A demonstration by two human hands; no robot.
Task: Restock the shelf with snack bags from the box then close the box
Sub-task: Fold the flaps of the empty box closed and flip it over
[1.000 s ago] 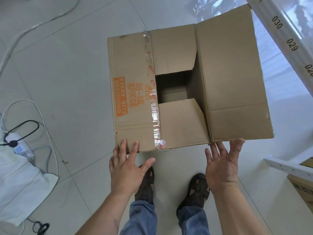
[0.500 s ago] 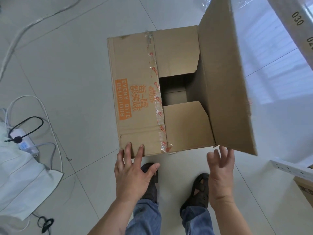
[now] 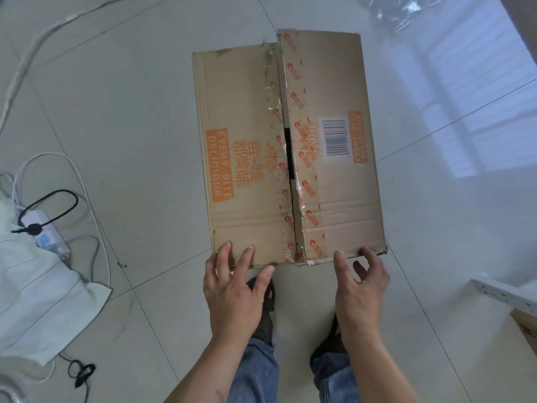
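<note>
Tiled floor; box reads "EVERY BITE".

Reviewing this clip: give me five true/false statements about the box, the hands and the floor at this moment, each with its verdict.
1. Both long top flaps of the cardboard box are folded down. True.
2. The flaps meet flush with no opening. False: a narrow dark gap shows along the seam, and the right flap sits slightly raised.
3. The left hand has fingertips on the near edge of the left flap. True.
4. The right hand grips a snack bag. False: it holds nothing; its fingers spread at the box's near edge.
5. The barcode label is on the left flap. False: it is on the right flap; the left one carries the orange "EVERY BITE DELICIOUS" print.
</note>
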